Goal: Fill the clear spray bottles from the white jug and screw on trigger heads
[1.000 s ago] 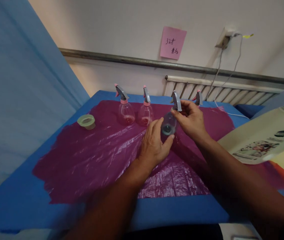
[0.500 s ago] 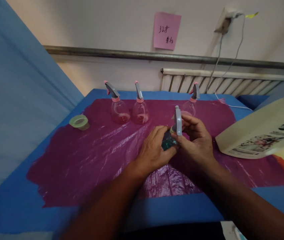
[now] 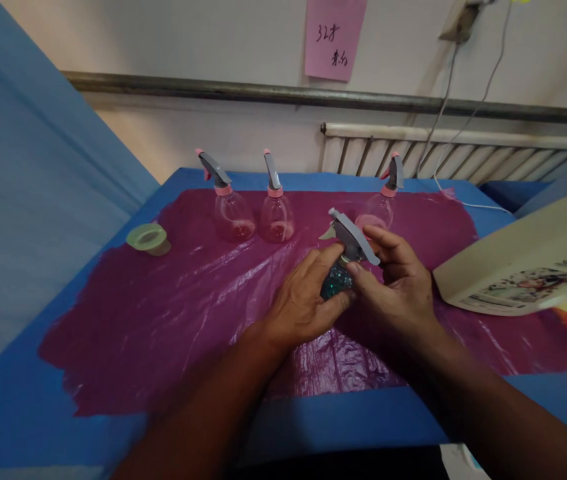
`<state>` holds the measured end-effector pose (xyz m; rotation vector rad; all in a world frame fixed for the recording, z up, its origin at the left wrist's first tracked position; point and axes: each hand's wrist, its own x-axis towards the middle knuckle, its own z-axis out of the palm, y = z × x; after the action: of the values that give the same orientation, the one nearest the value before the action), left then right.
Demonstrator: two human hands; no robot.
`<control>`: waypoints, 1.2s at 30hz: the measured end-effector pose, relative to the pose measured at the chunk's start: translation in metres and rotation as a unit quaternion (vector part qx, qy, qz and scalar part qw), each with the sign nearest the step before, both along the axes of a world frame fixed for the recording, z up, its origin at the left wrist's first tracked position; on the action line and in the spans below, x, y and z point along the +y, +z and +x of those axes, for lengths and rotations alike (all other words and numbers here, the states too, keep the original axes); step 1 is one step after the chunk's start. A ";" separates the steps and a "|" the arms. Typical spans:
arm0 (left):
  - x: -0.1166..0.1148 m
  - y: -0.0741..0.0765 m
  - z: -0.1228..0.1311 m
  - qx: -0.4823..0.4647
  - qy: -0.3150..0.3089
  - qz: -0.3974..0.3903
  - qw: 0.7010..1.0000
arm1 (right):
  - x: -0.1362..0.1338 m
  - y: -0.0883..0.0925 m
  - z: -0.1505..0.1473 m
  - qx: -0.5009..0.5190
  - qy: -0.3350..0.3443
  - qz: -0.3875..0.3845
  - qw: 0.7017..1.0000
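A small spray bottle (image 3: 335,283) with bluish-green contents stands in front of me, its body wrapped by my left hand (image 3: 303,297). On its neck sits a grey trigger head (image 3: 354,239), nozzle pointing to the left. My right hand (image 3: 399,283) is closed about the collar just under that head, thumb in front; its other fingertips are partly hidden behind. Beyond my hands is a spray bottle with a pink collar (image 3: 382,210). Two similar ones, a left bottle (image 3: 233,217) and a middle bottle (image 3: 277,217), stand upright with a little pinkish liquid inside.
A pale green funnel-like cup (image 3: 147,237) lies at the left. On the right, a large cream jug (image 3: 508,273) leans over the purple plastic sheet (image 3: 173,320), which covers the blue table (image 3: 38,407). A radiator (image 3: 443,150) and cables are behind.
The trigger head has turned on the bottle, its nozzle swinging from pointing away to pointing left. My right fingers have shifted with it, and the camera view has tilted slightly down.
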<state>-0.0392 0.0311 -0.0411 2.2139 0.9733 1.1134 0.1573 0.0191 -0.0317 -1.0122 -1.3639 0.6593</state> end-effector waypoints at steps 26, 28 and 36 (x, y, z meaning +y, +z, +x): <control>0.000 -0.005 0.004 -0.019 0.001 -0.029 0.999 | -0.003 -0.006 0.002 -0.044 0.043 0.053 0.997; -0.001 -0.005 0.004 -0.010 0.001 -0.023 1.000 | -0.003 -0.004 0.001 -0.044 0.036 0.060 0.997; 0.000 -0.006 0.005 -0.031 -0.029 0.033 0.999 | -0.010 0.001 0.002 -0.049 0.038 0.055 0.997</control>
<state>-0.0343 0.0307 -0.0468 2.2298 0.8540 1.1963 0.1590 0.0094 -0.0302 -0.9170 -1.5151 0.5905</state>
